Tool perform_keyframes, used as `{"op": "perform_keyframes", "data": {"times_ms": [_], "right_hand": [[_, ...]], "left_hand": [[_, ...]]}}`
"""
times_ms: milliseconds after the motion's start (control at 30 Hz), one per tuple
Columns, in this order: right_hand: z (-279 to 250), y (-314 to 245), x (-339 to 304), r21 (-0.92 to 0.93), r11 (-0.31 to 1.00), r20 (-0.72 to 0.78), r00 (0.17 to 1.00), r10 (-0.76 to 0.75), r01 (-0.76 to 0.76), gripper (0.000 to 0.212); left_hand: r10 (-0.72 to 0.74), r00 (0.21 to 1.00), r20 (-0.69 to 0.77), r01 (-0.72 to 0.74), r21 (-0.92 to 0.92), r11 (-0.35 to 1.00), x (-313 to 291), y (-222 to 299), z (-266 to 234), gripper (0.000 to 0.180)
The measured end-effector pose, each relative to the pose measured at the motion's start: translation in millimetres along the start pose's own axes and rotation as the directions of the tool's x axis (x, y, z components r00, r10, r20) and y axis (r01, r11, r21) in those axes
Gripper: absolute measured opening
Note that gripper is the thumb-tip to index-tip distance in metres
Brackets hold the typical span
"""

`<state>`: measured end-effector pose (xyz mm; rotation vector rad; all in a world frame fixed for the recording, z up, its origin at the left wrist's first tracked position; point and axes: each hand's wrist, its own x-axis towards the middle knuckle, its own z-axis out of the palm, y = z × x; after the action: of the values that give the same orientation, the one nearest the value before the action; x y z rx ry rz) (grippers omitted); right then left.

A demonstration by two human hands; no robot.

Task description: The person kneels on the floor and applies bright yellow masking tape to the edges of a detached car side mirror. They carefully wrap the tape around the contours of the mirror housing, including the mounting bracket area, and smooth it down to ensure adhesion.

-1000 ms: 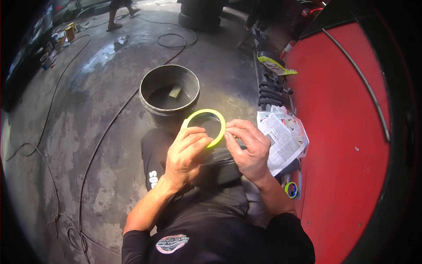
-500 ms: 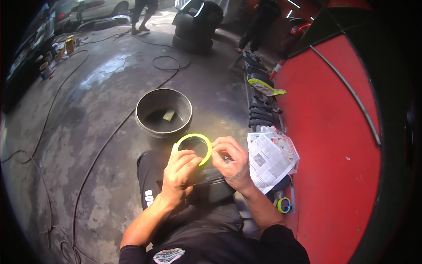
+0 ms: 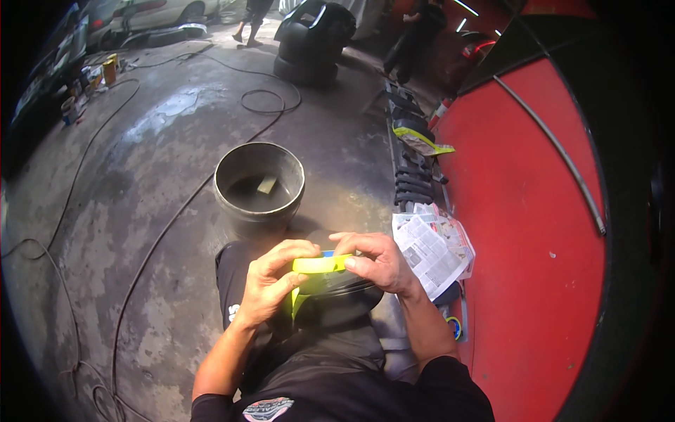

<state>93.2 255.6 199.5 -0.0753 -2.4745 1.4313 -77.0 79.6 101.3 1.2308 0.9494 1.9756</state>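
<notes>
A: Left side first?
B: Cables [image 3: 105,232] trailing over grey concrete floor [image 3: 162,141], running from about 11 o'clock down to 7. Cans and small clutter [image 3: 88,81] far out at 10 o'clock, too small to tell apart.

A: Centre?
B: Round dark metal bucket [image 3: 259,184] at 12 o'clock of the hands, upright, open top, small pale block lying inside. Well apart from the hands. Stacked black tyres [image 3: 313,42] farther up at 12, with a hose coil just beside.

A: Hands?
B: Left hand [image 3: 271,281] curled, fingers closed round the left part of a yellow-green tape roll [image 3: 320,264]. Seen edge-on, so looked like a flat band. Right hand [image 3: 376,264] pinched on the roll's right end, thumb and forefinger tight on it. Loose strip of same tape hung down at 6 o'clock from the roll. Roll held just over a dark rounded part [image 3: 337,299] resting on the lap; touching or not, cannot tell.

A: Right side?
B: Folded newspaper [image 3: 432,246] at 3 o'clock of the right hand, just beside the wrist. Black ribbed grille piece [image 3: 415,179] at 1 o'clock, yellow-green packet [image 3: 422,141] above that. Big red panel [image 3: 527,232] filling 3 o'clock side, thin metal rod across it. Second small tape roll [image 3: 453,327] at 5 o'clock, by the forearm.
</notes>
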Motion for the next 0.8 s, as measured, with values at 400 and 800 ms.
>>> {"op": "perform_keyframes", "data": {"times_ms": [400,800], "right_hand": [[40,-6,9,-0.655,0.719,-0.163,0.886,-0.435,0.233,0.024],[57,-5,5,-0.631,0.759,-0.294,0.857,-0.423,0.158,0.016]], "left_hand": [[0.44,0.876,-0.196,-0.201,0.681,0.704,-6,1,31,0.036],[0.621,0.781,-0.07,-0.353,0.771,0.531,-1,5,40,0.025]]}}
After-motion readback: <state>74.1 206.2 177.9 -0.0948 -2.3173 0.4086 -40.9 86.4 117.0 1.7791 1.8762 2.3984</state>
